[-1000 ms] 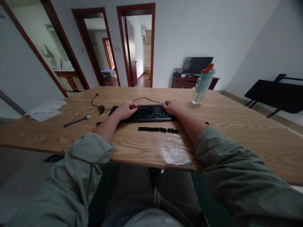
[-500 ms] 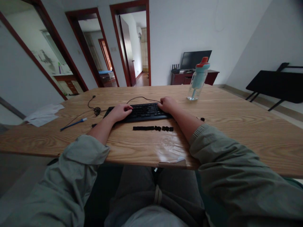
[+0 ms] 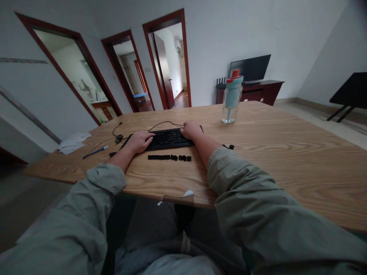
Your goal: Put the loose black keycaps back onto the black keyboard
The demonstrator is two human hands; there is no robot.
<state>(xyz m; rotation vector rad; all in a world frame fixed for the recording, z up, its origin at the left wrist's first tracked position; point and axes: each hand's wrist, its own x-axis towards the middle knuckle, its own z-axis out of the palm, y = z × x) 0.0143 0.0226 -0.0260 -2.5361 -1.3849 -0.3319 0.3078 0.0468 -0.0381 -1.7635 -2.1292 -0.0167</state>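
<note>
A black keyboard (image 3: pixel 168 138) lies on the wooden table (image 3: pixel 258 152) in front of me. My left hand (image 3: pixel 139 140) rests on its left end with the fingers curled down over the keys. At the right end my right hand (image 3: pixel 191 130) curls over the edge the same way. Just in front of the keyboard a row of loose black keycaps (image 3: pixel 169 157) lies on the wood. A single black keycap (image 3: pixel 231 146) sits apart to the right of my right forearm.
A clear water bottle (image 3: pixel 231 100) with a teal and red top stands behind the keyboard to the right. A blue pen (image 3: pixel 95 151), a coiled black cable (image 3: pixel 118 136) and white paper (image 3: pixel 73 142) lie at the left. Doorways open behind the table.
My head has turned right and tilted, so everything shifted left in view. Both hands stay on the ends of the keyboard.
</note>
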